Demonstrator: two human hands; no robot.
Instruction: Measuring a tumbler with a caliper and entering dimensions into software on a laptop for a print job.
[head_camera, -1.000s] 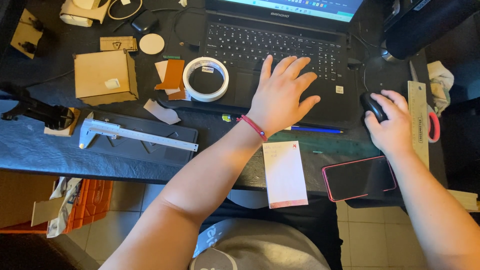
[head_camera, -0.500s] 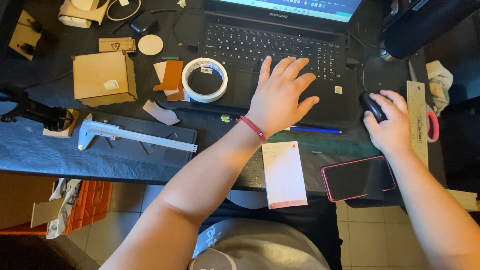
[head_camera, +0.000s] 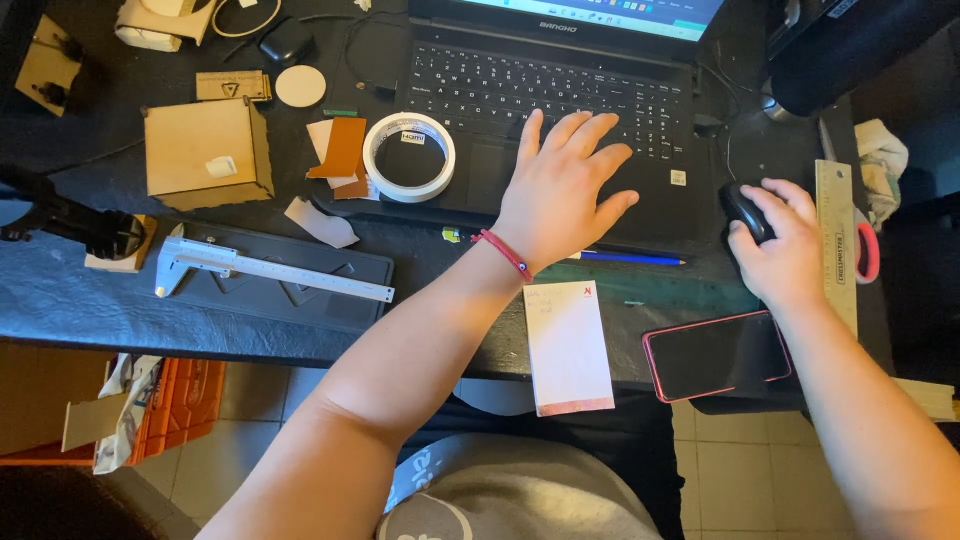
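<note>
Two hands are seen over a dark counter (head_camera: 90, 300). The right hand (head_camera: 785, 245) is curled around a black mouse (head_camera: 745, 210), which is gripped from above near the right end of the counter, just beside the laptop (head_camera: 560, 100). The left hand (head_camera: 560, 190) is laid flat and open on the laptop, with the fingers spread over the keys and the palm rest; nothing is held by it. A red bracelet (head_camera: 505, 255) is worn on that wrist.

A blue pen (head_camera: 630, 259) is placed along the laptop's front edge, close to the left wrist. A white notepad (head_camera: 568, 345) and a dark phone (head_camera: 718, 355) with a pink rim are set at the near edge of the counter. A pale ruler (head_camera: 835, 235) is laid right of the mouse hand.

Left of the laptop, a roll of white tape (head_camera: 408, 157) is seen, with small brown and white card pieces (head_camera: 340, 150) next to it. Farther left, a small wooden box (head_camera: 207, 150) is set. A metal caliper (head_camera: 265, 268) is laid on a dark tray (head_camera: 300, 295) in front of the box.
</note>
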